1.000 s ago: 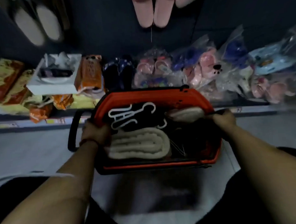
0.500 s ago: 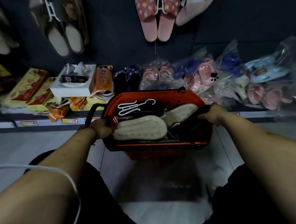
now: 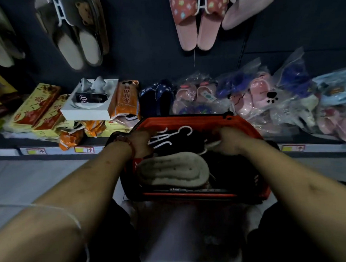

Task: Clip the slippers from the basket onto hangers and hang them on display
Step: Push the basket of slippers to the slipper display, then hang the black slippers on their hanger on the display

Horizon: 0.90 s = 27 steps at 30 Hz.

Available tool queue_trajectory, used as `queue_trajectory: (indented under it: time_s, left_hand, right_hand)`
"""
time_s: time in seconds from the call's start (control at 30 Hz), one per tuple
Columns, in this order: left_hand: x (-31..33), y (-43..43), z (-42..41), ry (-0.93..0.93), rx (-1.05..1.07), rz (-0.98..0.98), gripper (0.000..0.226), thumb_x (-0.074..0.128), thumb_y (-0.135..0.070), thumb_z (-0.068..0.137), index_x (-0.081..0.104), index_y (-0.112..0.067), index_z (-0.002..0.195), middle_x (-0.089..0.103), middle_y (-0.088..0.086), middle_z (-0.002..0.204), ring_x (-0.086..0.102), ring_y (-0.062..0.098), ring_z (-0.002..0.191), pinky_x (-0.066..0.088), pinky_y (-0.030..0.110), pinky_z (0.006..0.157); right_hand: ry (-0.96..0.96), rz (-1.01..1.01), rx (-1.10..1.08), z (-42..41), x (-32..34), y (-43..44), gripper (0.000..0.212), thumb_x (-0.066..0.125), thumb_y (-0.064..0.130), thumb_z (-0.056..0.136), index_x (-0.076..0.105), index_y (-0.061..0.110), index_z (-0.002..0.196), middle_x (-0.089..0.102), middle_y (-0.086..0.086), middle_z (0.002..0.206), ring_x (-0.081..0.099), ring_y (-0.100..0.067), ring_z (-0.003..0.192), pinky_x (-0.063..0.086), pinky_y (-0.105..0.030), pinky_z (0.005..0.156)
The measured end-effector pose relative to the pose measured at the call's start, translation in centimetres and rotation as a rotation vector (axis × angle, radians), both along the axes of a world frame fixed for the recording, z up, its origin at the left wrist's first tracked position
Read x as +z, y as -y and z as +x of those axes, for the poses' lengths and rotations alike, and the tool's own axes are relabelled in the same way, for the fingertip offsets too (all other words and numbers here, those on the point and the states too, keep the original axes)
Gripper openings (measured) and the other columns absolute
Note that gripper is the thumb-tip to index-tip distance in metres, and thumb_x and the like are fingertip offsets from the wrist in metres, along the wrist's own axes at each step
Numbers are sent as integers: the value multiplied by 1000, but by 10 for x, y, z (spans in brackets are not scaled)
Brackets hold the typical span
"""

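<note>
the hangers lie tangled together at the far side of the basket, so i think that pulling one may drag the others along or hook it on the rim. the basket stands on the floor, just before the front edge of the low shelf. a slipper lies sole up at its near side. the left hand reaches in at the far left, by the hangers; its fingers are hidden, so i cannot tell its grip. the right hand curls its fingers on the pale edge of a second slipper.
</note>
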<state>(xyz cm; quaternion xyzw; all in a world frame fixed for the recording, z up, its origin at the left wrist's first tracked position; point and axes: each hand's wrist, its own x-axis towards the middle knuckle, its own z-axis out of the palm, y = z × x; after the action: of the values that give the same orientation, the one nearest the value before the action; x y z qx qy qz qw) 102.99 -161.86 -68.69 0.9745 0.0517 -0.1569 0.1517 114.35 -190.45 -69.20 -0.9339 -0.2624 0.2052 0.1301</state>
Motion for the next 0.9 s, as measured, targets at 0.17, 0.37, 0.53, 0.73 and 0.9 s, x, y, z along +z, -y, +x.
queue_trajectory:
  time_s: [0.17, 0.37, 0.53, 0.73, 0.9]
  left_hand:
    - [-35, -3, 18, -90, 37, -44, 64, 69, -17, 90, 40, -14, 148, 45, 1, 146, 47, 18, 130, 36, 17, 107]
    - [-58, -4, 21, 53, 55, 117, 79, 64, -39, 88, 24, -29, 155, 32, 17, 155, 38, 41, 138, 31, 43, 115]
    - [-52, -2, 18, 146, 151, 38, 68, 69, -32, 81, 45, -26, 144, 54, 18, 137, 55, 39, 123, 45, 42, 103]
    - [-44, -2, 10, 339, 374, -23, 36, 56, -19, 94, 60, -18, 130, 69, 23, 103, 64, 41, 98, 51, 41, 81]
    - [-31, -6, 0, 508, 552, -196, 29, 48, -23, 101, 66, -10, 121, 69, 25, 107, 63, 42, 103, 50, 43, 86]
  right_hand:
    - [-19, 74, 117, -8, -31, -45, 45, 69, 20, 89, 56, 12, 131, 63, -10, 132, 58, -28, 122, 34, -19, 84]
    - [-37, 161, 134, -3, -41, -54, 46, 65, 29, 92, 52, 19, 135, 54, -8, 143, 52, -25, 131, 37, -28, 105]
    - [-8, 221, 55, -3, -51, -55, 49, 70, 28, 87, 55, 18, 133, 59, -7, 139, 54, -25, 128, 40, -27, 101]
    - [53, 258, -44, -4, -48, -56, 61, 73, 36, 83, 54, 27, 140, 61, -4, 138, 56, -23, 126, 44, -29, 104]
    - [10, 685, -187, -2, -29, -57, 32, 72, 32, 91, 70, 20, 120, 73, 1, 113, 66, -17, 107, 44, -21, 85]
